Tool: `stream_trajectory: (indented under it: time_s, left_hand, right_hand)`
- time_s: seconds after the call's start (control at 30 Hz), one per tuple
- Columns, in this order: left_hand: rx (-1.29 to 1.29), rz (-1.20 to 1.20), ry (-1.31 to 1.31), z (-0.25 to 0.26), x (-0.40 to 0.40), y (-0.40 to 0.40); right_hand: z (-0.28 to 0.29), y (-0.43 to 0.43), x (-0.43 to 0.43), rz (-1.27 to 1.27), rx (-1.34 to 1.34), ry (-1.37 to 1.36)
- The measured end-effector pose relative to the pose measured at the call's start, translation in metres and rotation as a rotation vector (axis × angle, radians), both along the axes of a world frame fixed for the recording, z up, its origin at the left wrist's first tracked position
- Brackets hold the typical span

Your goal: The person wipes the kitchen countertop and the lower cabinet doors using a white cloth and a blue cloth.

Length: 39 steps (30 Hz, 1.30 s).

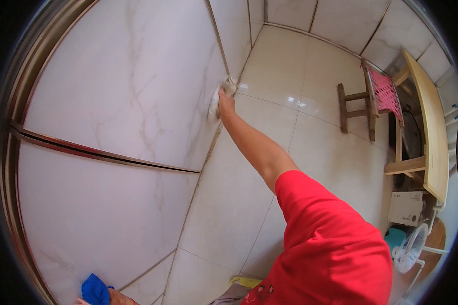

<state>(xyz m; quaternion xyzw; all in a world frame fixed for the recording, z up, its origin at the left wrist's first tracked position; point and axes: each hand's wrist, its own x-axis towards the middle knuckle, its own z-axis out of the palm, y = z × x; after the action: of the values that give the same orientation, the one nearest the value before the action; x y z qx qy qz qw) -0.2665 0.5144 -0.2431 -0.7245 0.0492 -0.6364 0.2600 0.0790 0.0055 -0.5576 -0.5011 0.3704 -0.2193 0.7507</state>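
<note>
My right hand (pixel 226 102) presses a whitish cloth (pixel 214 105) against the foot of a white marble-patterned wall panel (pixel 168 95), right by the floor seam. The bunched cloth sticks out on both sides of my fingers. At the bottom left edge, my left hand (pixel 119 297) holds a blue cloth (pixel 94 289) near the lower wall panel (pixel 99 213); the picture's rim cuts off part of this hand. A dark-gapped metal trim strip (pixel 110 154) separates the two panels.
Glossy beige tiles (pixel 252 152) cover the floor. On the right stand a wooden stool with a pink woven seat (pixel 384 91), a light wooden table (pixel 429 126), a white box (pixel 404 207) and a plastic-lined round holder (pixel 412 248). Something yellow (pixel 248 281) lies beside my legs.
</note>
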Motion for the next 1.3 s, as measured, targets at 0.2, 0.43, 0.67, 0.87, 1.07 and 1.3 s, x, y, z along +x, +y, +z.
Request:
stream_trajectory:
  time_s: [0.2,0.43,0.67,0.87,1.07,1.3]
  left_hand:
    - [-0.020,0.107,-0.002,-0.009,-0.017,0.034]
    - [-0.076,0.062,0.024,-0.008,-0.013,0.001]
    - [-0.154,0.036,0.031,-0.003,-0.006,-0.016]
    - [-0.142,0.023,0.011,-0.005,-0.006,-0.014]
    - [-0.125,0.054,0.021,-0.004,-0.013,-0.015]
    - [-0.120,0.023,0.001,-0.010,-0.008,-0.008]
  right_hand:
    - [-0.045,0.074,-0.060,0.033,0.277,0.154]
    - [0.058,0.062,-0.051,0.037,0.336,-0.120]
    - [0.270,0.056,-0.056,0.103,-0.060,-0.753]
    - [0.321,0.097,-0.085,0.126,-0.771,-0.950]
    - [0.232,0.094,-0.086,-0.023,-0.892,-0.557]
    - [0.106,0.083,-0.078,0.038,-0.455,0.027]
